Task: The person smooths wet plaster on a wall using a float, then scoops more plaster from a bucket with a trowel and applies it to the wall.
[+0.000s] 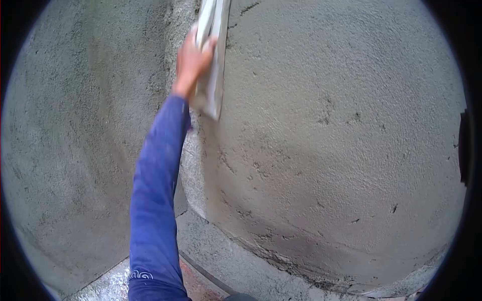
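Note:
My left hand (193, 61) grips a long, pale plastering float (215, 83), fingers closed around its handle. The float stands nearly upright, its face against the grey cement-plastered wall (321, 165) beside the inner corner. Its upper end runs out of the frame at the top, and motion blurs the hand and the lower end slightly. A blue sleeve (158, 185) covers my left arm, reaching up from the bottom edge. My right hand is out of view.
Another grey rendered wall (75, 130) meets the first at the left. A rougher, paler strip (193, 160) runs down the corner. Below lies a grey ledge (221, 251) along the wall's foot, with a reddish patch (193, 281) near it. Small pits mark the plaster.

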The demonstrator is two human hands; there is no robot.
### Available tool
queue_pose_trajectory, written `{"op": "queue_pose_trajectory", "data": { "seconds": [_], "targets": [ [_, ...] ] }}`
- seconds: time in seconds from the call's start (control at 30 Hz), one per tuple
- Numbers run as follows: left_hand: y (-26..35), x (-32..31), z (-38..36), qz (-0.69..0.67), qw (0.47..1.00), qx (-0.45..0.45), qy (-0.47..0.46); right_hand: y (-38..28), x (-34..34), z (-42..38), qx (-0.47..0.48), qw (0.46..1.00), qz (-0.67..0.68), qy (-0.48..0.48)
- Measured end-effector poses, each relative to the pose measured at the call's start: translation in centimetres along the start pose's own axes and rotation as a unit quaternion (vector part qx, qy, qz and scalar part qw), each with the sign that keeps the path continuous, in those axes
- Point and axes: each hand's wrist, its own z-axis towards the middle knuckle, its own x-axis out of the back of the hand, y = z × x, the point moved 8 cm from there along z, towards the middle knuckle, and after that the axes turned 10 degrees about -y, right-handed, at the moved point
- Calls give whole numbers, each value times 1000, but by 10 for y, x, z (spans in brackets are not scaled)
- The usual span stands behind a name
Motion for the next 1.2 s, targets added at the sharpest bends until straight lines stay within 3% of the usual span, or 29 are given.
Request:
{"op": "queue_pose_trajectory", "data": {
  "seconds": [0.03,0.07,0.17,0.23,0.3,0.37,0.4,0.43,0.47,0.57,0.63,0.73,0.8,0.83,0.9,0.97,1.03,1.1,1.13,1.17,1.2],
  "targets": [
    [21,15,42,102,988,-97,70,-5,0,1,-2,1000,-1,-3],
    [25,20,75,68,993,-80,43,-10,0,2,-4,1000,-2,-6],
    [36,25,74,64,998,-20,21,-23,-4,7,-5,1000,-9,-13],
    [12,12,52,49,998,-36,13,-29,-6,10,-3,1000,-11,-14],
    [4,-12,-35,-31,997,35,-69,-35,-8,14,-2,1000,-15,-14],
    [-27,-46,-126,-2,988,95,-120,-41,-11,17,5,1000,-17,-13],
    [-65,-77,-177,26,998,-14,-58,-42,-15,17,6,1000,-18,-13],
    [-62,-88,-230,-35,990,77,-114,-45,-19,16,9,1000,-18,-13],
    [-83,-108,-281,-12,988,96,-118,-48,-21,17,11,1000,-17,-14],
    [-87,-117,-310,-73,979,154,-109,-54,-31,16,20,1000,-10,-10],
    [-59,-94,-252,-84,988,100,-85,-59,-39,9,19,1000,2,-10],
    [12,-37,-106,2,998,-50,46,-62,-49,-5,15,1000,18,-10],
    [60,-9,-3,22,998,-51,2,-65,-58,-14,13,999,27,-13],
    [76,5,47,56,995,-74,24,-65,-63,-17,11,999,29,-17],
    [105,15,90,-83,995,-54,-14,-63,-81,-28,4,999,39,-21],
    [111,9,69,-145,985,-93,-16,-60,-94,-37,0,999,50,-20],
    [74,-4,53,18,975,-217,47,-56,-106,-45,-4,998,58,-22],
    [31,-36,-38,99,991,-91,11,-51,-113,-51,-11,998,64,-22],
    [21,-54,-98,32,997,-41,-50,-45,-121,-57,-14,997,67,-21],
    [-13,-76,-150,2,999,-3,-41,-41,-126,-59,-18,997,69,-18],
    [-34,-98,-209,26,997,4,-75,-35,-133,-65,-24,997,73,-14]
  ]
}}
